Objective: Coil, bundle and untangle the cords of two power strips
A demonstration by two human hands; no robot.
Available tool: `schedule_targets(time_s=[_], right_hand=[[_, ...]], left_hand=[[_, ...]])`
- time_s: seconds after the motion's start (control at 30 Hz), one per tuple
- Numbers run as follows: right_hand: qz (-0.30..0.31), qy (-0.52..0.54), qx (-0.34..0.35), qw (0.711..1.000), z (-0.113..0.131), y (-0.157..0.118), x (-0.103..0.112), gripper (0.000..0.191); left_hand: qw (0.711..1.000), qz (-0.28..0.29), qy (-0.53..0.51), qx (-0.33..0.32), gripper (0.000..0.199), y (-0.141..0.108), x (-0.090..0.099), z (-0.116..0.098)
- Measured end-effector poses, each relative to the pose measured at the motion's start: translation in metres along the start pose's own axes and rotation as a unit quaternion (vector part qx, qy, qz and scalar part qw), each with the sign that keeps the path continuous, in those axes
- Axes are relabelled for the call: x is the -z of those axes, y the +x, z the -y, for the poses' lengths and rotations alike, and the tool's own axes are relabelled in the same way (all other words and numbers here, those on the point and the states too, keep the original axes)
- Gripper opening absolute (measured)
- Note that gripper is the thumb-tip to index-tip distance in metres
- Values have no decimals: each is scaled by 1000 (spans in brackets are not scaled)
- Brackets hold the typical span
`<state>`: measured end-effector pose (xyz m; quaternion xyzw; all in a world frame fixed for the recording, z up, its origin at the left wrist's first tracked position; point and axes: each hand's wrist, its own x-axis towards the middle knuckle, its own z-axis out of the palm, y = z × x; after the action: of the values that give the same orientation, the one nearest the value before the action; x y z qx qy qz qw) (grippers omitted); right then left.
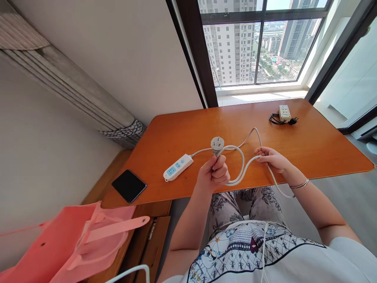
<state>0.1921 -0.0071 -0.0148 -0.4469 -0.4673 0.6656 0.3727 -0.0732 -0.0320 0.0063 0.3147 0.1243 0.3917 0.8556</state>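
A white power strip (178,167) with blue socket faces lies on the table, left of my hands. Its white cord (255,133) runs behind my left hand, across the tabletop and round toward my right hand. My left hand (214,173) is closed round the cord just below the three-pin plug (217,144), which points upward, with a loop of cord in the same grip. Between thumb and fingers, my right hand (271,158) pinches the cord farther along. A slack length hangs below that hand past the table's front edge.
A smaller beige power strip (284,113) with a black cord sits at the back right of the wooden table (318,137). A black phone (129,186) lies at the left edge. A pink bag (88,239) is at lower left; a window (262,47) stands behind.
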Motion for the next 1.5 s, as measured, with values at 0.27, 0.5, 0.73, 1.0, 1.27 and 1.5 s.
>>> schedule_targets(time_s=[0.27, 0.5, 0.73, 1.0, 1.27, 1.5], right_hand=[[62, 211, -106, 970, 20, 3, 3, 39], [56, 75, 54, 994, 29, -17, -18, 31], [-173, -82, 241, 952, 15, -48, -18, 26], [104, 193, -74, 973, -17, -49, -35, 38], [26, 263, -31, 964, -3, -23, -31, 20], [65, -96, 106, 988, 13, -39, -45, 58]], left_hand=[[989, 74, 71, 111, 52, 0, -5, 5], [999, 3, 33, 32, 53, 11, -8, 6], [975, -148, -21, -166, 51, 1, -8, -20], [964, -151, -30, -218, 51, -4, -20, -11], [997, -67, -48, 5, 53, -2, -19, 28], [994, 19, 1, 109, 49, 6, -15, 33]])
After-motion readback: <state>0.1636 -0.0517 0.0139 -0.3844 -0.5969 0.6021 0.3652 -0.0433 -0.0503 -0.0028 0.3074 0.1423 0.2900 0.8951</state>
